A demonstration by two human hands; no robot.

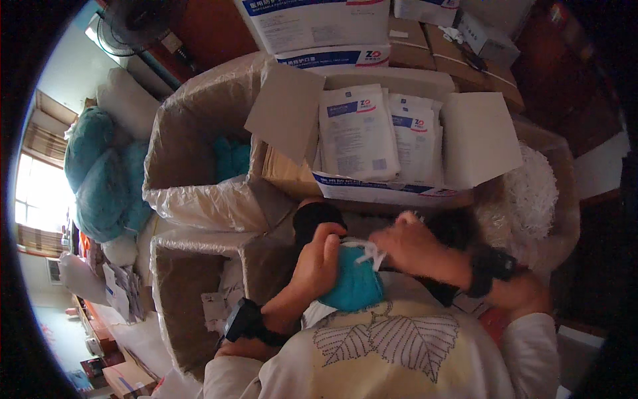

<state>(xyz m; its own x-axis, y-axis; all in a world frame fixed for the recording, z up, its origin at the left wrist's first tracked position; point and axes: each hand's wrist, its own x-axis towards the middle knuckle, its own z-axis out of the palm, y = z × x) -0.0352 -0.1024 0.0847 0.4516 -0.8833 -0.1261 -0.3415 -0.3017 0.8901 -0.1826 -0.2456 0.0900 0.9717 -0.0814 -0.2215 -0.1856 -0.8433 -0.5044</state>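
Note:
Close to my chest, my left hand (pixel 318 266) grips a teal cup-shaped face mask (pixel 357 282), fingers on its left side and thumb up. My right hand (pixel 419 245) is at the mask's upper right, its curled fingers slightly smeared by motion. By those fingers runs a bunched white strap (pixel 371 255), which they seem to pinch. Just beyond both hands stands an open white carton (pixel 392 189) with its flaps spread. Inside it, flat white packets (pixel 359 136) with blue print stand upright in two stacks.
To the left are two plastic-lined boxes; the farther box (pixel 199 86) holds teal masks, the nearer box (pixel 193 266) pale pieces. At the right lies a heap of white straps (pixel 531 189). Closed cartons (pixel 325 26) stand behind, and stuffed teal bags (pixel 106 193) sit far left.

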